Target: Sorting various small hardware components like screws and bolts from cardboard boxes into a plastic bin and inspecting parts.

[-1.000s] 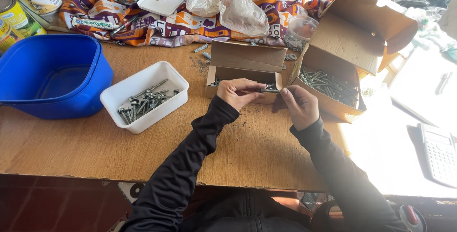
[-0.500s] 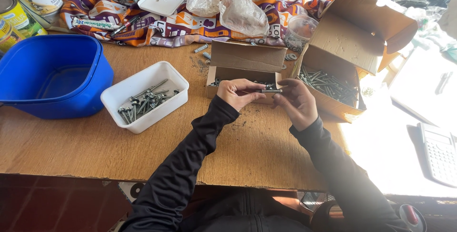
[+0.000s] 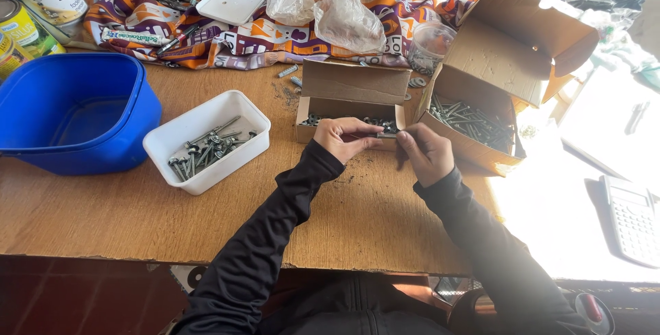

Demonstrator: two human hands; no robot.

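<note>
Head view shows the right hand [image 3: 427, 153] now closer, both hands' grip pinching the bolt [image 3: 386, 135] with the left hand [image 3: 342, 137] before the small box [image 3: 349, 109].

One head-worn camera looks steeply down, close over the wooden table [image 3: 124, 211].

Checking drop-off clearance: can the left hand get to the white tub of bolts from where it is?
Probably yes. The left hand pinches a bolt with the right hand; only bare table lies between it and the white tub.
</note>
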